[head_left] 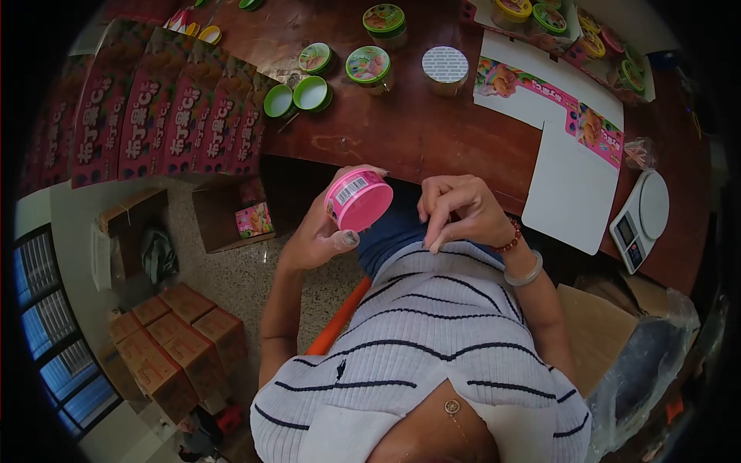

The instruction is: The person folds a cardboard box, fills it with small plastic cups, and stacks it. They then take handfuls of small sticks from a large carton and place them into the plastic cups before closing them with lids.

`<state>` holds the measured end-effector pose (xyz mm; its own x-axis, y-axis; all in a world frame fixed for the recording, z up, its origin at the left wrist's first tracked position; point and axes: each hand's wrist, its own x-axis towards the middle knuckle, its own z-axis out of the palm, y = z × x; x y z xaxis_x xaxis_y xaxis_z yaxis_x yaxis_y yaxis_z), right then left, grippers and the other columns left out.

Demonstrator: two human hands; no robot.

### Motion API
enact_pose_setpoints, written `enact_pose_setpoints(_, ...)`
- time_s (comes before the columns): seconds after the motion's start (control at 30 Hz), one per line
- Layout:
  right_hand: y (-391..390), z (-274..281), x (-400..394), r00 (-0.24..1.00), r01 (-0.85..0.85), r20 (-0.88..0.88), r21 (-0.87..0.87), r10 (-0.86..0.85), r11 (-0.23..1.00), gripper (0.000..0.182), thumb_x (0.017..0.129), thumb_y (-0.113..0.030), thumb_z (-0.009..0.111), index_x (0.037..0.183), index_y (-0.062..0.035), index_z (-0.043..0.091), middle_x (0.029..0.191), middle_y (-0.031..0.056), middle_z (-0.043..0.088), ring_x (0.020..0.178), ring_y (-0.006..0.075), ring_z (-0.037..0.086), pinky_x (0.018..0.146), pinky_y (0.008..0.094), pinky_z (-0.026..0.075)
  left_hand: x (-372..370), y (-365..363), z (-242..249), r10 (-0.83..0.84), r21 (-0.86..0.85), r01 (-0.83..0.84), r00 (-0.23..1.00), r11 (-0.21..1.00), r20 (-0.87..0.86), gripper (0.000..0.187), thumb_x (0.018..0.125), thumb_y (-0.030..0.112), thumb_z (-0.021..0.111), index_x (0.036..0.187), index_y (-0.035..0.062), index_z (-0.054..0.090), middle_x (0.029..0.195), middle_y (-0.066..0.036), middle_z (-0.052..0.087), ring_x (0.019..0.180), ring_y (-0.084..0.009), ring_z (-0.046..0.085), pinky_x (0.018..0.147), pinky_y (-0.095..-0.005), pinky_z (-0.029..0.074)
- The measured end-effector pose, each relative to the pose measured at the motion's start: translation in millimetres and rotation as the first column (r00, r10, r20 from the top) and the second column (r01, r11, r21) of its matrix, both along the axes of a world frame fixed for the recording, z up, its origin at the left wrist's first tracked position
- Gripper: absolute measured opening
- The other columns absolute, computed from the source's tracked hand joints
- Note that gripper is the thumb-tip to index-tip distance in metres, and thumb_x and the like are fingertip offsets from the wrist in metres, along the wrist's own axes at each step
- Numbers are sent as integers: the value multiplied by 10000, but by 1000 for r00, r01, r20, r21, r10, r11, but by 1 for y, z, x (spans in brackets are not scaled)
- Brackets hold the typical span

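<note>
My left hand (323, 230) grips a pink round plastic lid (366, 205), its fingers along the far rim and its thumb at the near edge. The lid is tilted so that its pink round face shows, and a white barcode label sits on its side. Close to the striped top, my right hand (461, 212) is closed in a pinch, thumb against forefinger. Whatever may be between those fingertips is too small to make out. A gap separates the right hand from the lid.
Green-lidded cups (368, 65), open green lids (312, 93) and a cup with a patterned white top (445, 69) stand on the table. Flat printed cartons (139, 108) lie left. An unfolded carton (571, 185) and a scale (642, 216) lie right. Boxes (174, 339) stack on the floor.
</note>
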<state>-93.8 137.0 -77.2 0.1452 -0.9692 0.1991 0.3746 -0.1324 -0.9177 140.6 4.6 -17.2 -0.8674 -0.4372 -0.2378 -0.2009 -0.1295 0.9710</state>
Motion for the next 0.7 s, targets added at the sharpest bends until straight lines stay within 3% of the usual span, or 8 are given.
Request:
enact_pose_setpoints(0.07, 2, 0, -1, 997, -39, -63, -40, 36, 998, 197, 709, -166, 900, 836, -47, 808, 833, 12, 545, 811, 153, 557, 796, 320, 520, 0, 1, 2, -5, -20, 5, 1000, 1000, 0, 934, 795, 583, 735, 1451, -3, 421, 1334, -89, 510, 1086, -155, 565, 939, -305, 468)
enact_pose_setpoints(0.2, 6, 21, 19, 835, 414, -379, -43, -398, 909, 86, 896, -113, 756, 888, -31, 782, 931, 87, 735, 811, 127, 697, 680, 241, 528, 6, -6, -16, 7, 233, 10, 997, 972, -71, 1005, 823, 666, 708, 1486, -11, 373, 1203, -52, 533, 913, -125, 557, 789, -301, 465)
enact_pose_setpoints(0.27, 11, 3, 14, 658, 576, -522, -118, -543, 809, 171, 922, -135, 736, 821, 3, 742, 706, 64, 719, 554, 112, 656, 510, 222, 489, 7, -10, -24, -4, 344, 47, 992, 938, -125, 1035, 826, 700, 693, 1496, -14, 357, 1157, -36, 535, 862, -118, 545, 745, -305, 453)
enact_pose_setpoints(0.37, 14, 0, -6, 663, 693, -550, 197, -507, 693, 236, 942, -127, 714, 746, 4, 695, 663, 41, 681, 607, 101, 663, 546, 231, 495, 6, -10, -26, 41, 355, 6, 991, 935, -124, 1067, 831, 762, 635, 1478, -40, 357, 1184, -79, 524, 749, -92, 511, 614, -270, 405)
enact_pose_setpoints(0.47, -11, 3, -10, 414, 864, -478, -60, -775, 499, 171, 945, -124, 711, 832, 3, 698, 727, 50, 687, 669, 101, 672, 597, 240, 508, 5, -16, -29, 81, 471, 45, 966, 881, -244, 1052, 844, 767, 611, 1484, -29, 361, 1195, -84, 526, 749, -85, 510, 608, -257, 395)
enact_pose_setpoints(0.57, -7, -18, -37, 414, 802, -616, -102, -670, 589, 123, 913, -97, 740, 973, -7, 682, 874, 66, 711, 757, 136, 702, 685, 259, 549, 8, -21, -32, 236, 677, 8, 934, 736, -268, 934, 941, 717, 507, 1498, -17, 356, 1223, -79, 537, 724, -98, 502, 589, -256, 385)
enact_pose_setpoints(0.6, -10, -13, -42, 386, 774, -686, -124, -616, 622, 169, 886, -90, 766, 1005, -12, 674, 926, 70, 717, 780, 149, 712, 715, 274, 567, 9, -24, -39, 217, 462, -148, 971, 874, -100, 847, 996, 661, 432, 1501, -14, 357, 1269, -85, 541, 799, -129, 551, 657, -274, 434)
enact_pose_setpoints(0.7, -25, 18, -20, 689, 579, -402, -195, -603, 792, 709, 749, -222, 899, 1342, -48, 550, 1304, 139, 608, 1185, 244, 635, 939, 364, 556, -15, -16, -43, 303, 303, -297, 953, 906, 27, 702, 1079, 543, 316, 1506, -12, 359, 1376, -96, 527, 1026, -191, 597, 859, -325, 480)
